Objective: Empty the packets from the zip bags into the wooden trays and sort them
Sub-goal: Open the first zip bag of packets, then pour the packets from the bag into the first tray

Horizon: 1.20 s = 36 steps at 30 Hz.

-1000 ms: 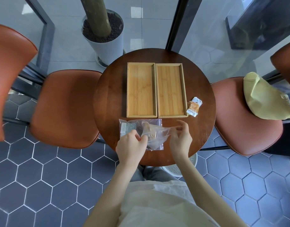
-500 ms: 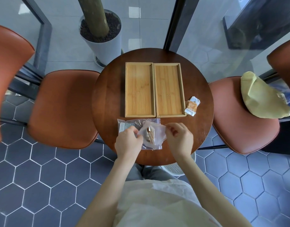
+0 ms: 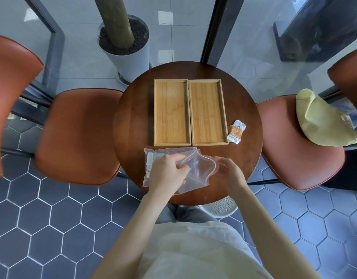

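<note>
While both hands spread the bag's mouth:
table [image 3: 133,121]: round, dark polished wood.
wooden trays [image 3: 190,111]: bare bamboo, beyond the grip.
zip bag [image 3: 195,170]: clear limp film; left hand [image 3: 167,172] and right hand [image 3: 230,174] each pinch its rim.
packets [image 3: 236,132]: crinkled, right of the grip.
step: opening; tipping next.

Two wooden trays sit side by side at the middle of the round tabletop [image 3: 133,121], the left tray [image 3: 171,112] touching the right tray [image 3: 208,112]. A packet [image 3: 235,132] lies just right of the right tray. Nearer the person, two zip bags overlap (the upper zip bag [image 3: 197,174] over the lower zip bag [image 3: 151,164]), between the left hand [image 3: 167,174] and right hand [image 3: 230,173].
</note>
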Each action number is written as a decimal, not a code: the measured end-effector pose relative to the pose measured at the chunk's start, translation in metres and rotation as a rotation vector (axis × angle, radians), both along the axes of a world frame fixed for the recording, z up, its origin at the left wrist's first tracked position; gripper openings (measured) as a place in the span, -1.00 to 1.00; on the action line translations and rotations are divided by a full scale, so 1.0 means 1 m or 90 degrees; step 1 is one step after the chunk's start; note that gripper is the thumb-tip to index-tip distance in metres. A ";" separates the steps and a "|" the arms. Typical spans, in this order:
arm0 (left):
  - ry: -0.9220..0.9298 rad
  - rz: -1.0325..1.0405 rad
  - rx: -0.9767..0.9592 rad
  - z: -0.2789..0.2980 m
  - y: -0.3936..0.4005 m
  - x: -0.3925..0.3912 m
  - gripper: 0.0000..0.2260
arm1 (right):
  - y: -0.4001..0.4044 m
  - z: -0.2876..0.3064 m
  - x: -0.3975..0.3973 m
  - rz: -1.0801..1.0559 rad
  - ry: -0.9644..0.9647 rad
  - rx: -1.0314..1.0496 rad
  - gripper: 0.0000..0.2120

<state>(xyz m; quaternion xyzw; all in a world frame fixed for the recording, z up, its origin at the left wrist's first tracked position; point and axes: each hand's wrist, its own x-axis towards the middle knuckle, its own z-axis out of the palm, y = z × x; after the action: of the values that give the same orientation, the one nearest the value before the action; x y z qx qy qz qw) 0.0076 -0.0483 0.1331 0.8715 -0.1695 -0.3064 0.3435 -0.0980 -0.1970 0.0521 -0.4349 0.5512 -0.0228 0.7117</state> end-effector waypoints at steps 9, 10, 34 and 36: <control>0.206 0.050 -0.171 0.052 -0.001 0.020 -0.70 | 0.030 -0.019 0.015 -0.027 -0.097 0.292 -0.61; 0.242 0.066 -0.181 0.054 0.000 0.023 -0.70 | 0.030 -0.018 0.016 -0.054 -0.124 0.332 -0.60; 0.005 0.125 -0.012 -0.067 0.001 0.100 -0.71 | -0.057 -0.022 0.070 -0.135 -0.048 0.053 -0.76; -0.040 0.055 0.078 -0.102 0.001 0.102 -0.65 | -0.063 -0.029 0.084 -0.125 -0.016 -0.010 -0.89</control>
<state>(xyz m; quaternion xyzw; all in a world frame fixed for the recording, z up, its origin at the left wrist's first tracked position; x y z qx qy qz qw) 0.1096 -0.0473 0.0308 0.9063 -0.1237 -0.2740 0.2972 -0.0135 -0.2601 0.0234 -0.3839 0.5819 -0.1021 0.7097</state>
